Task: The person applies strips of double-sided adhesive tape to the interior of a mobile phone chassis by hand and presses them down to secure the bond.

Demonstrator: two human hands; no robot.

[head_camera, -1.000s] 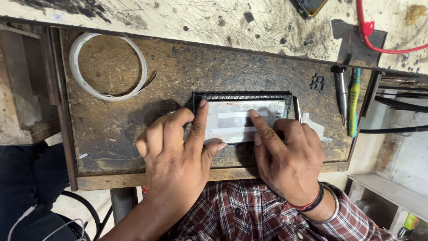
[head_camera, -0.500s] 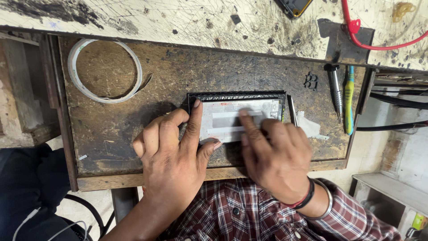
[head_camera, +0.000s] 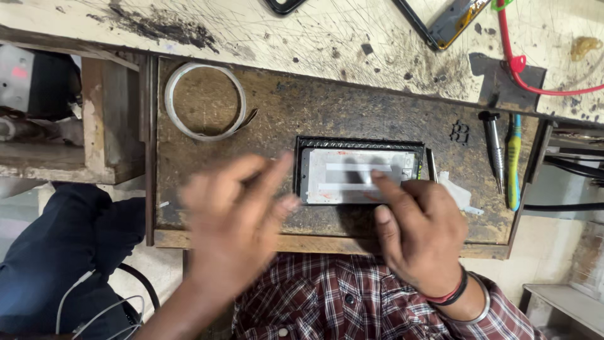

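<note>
The grey rectangular panel [head_camera: 358, 176] is seated in a black frame at the centre of the surface [head_camera: 377, 113] — pressed by right hand [head_camera: 418, 236] fingertips; the blurred left hand [head_camera: 236, 220] is held beside it, its grip spread, holding nothing.

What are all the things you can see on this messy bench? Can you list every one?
Flat rectangular phone screen panel in a black frame: one, grey and white, middle of the dark worn wooden board.
Ring of white tape: one, white, on the board's far left part.
Metal screwdriver with dark handle: one, silver and black, right side of the board.
Green and yellow thin tool: one, beside the screwdriver.
Red cable: one, top right on the scratched pale bench top.
Checked shirt: one, red and dark, bottom centre.
Left hand: one, blurred, lifted just left of the panel.
Right hand: one, fingers resting on the panel, dark band at the wrist.
</note>
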